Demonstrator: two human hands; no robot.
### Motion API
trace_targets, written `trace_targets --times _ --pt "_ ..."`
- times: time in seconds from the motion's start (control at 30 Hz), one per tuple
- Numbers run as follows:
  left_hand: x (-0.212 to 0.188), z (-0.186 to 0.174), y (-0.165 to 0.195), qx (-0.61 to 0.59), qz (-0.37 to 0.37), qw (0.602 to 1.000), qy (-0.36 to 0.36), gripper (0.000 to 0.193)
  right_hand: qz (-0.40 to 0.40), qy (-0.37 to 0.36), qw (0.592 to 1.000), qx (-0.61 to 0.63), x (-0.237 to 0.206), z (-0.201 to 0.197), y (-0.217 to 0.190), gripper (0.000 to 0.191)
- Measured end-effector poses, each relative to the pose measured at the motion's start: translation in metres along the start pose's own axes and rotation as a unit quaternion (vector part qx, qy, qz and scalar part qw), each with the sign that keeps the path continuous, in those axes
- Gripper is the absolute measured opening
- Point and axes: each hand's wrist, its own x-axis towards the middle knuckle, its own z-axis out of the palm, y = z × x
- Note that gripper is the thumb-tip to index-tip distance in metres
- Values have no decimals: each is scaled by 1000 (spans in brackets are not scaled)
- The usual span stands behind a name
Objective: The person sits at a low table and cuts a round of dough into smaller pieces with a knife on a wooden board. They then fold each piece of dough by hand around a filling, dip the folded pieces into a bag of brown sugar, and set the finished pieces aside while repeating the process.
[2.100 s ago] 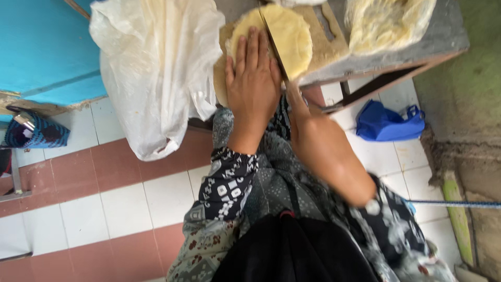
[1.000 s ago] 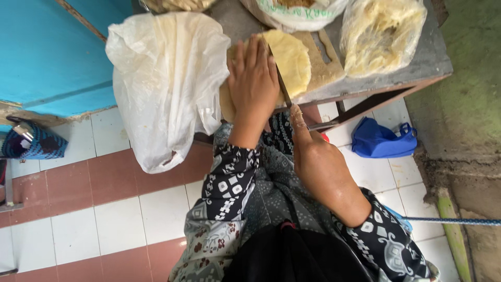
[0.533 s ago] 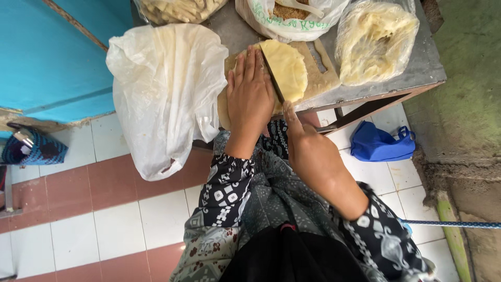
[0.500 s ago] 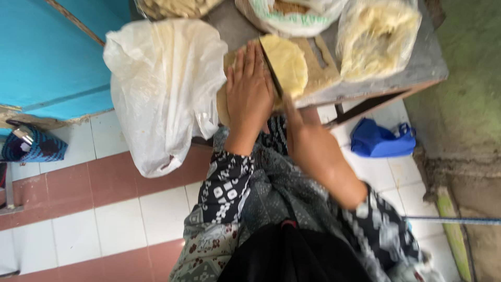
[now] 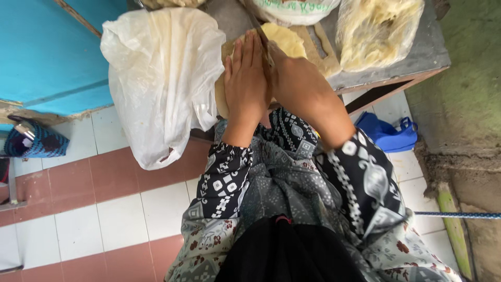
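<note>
A stack of round pale yellow flat sheets [image 5: 284, 39] lies on a wooden cutting board [image 5: 324, 55] at the near edge of a grey table [image 5: 417, 49]. My left hand [image 5: 246, 78] presses flat on the left half of the stack, fingers together. My right hand [image 5: 292, 73] is closed around the handle of a knife [image 5: 259, 28], whose dark blade stands across the stack just right of my left fingers. The handle is hidden inside my fist.
A large white plastic bag [image 5: 162, 78] hangs off the table's left side. Clear bags of yellow sheets [image 5: 378, 28] and another bag [image 5: 292, 8] sit further back. A blue bag [image 5: 389, 133] lies on the tiled floor, a blue wall [image 5: 47, 52] at left.
My right hand has moved up onto the table, and the knife blade now sits further forward across the stack. My left hand stays pressed on the sheets.
</note>
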Motion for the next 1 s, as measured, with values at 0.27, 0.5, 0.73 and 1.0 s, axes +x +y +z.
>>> trace_targets --times 0.27,0.5,0.73,1.0 --pt "0 0 5 -23 -10 999 43 54 36 10 999 -39 -118 -11 -23 55" --pt "9 -14 5 -46 -16 997 61 54 57 16 998 -8 -153 -13 -32 62" --pt "51 -48 -16 -111 -98 985 -82 64 85 -12 996 -9 -145 -14 -28 56" --pt "74 -65 -33 -282 -38 938 -199 49 52 12 999 -2 -140 -7 -22 62"
